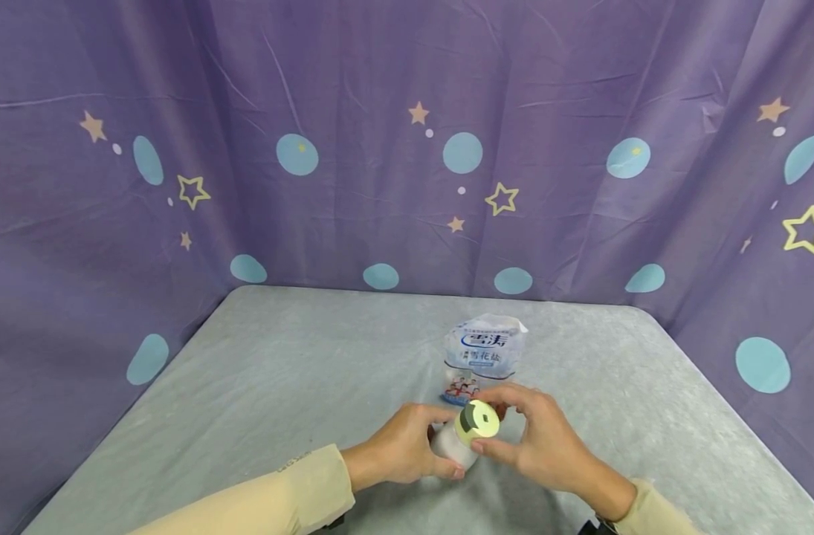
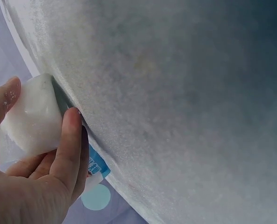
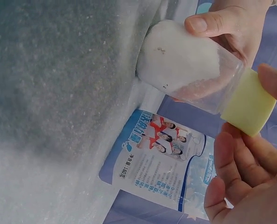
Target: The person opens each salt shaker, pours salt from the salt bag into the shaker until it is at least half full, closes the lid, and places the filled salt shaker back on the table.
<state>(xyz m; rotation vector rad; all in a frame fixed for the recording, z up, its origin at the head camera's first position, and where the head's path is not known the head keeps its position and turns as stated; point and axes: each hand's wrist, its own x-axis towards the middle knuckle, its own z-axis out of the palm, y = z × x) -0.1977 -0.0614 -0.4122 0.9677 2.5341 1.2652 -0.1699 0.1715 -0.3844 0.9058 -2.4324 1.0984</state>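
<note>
A clear shaker bottle (image 3: 175,60), mostly filled with white salt, stands tilted on the table, topped by a pale yellow cap (image 1: 482,420) with a grey-green part. My left hand (image 1: 407,444) grips the bottle's body between thumb and fingers; the left wrist view shows the salt-filled bottle (image 2: 33,114) in that hand (image 2: 40,186). My right hand (image 1: 543,438) pinches the cap (image 3: 249,102) by its sides with thumb and fingertips. Just behind the bottle is a white and blue salt bag (image 1: 485,349), its lower part overlapped by the hands in the head view.
A pale grey cloth covers the table (image 1: 299,371). Purple curtains (image 1: 380,89) printed with stars and dots hang behind it and along both sides. The salt bag (image 3: 161,163) stands close beyond the right hand's fingers.
</note>
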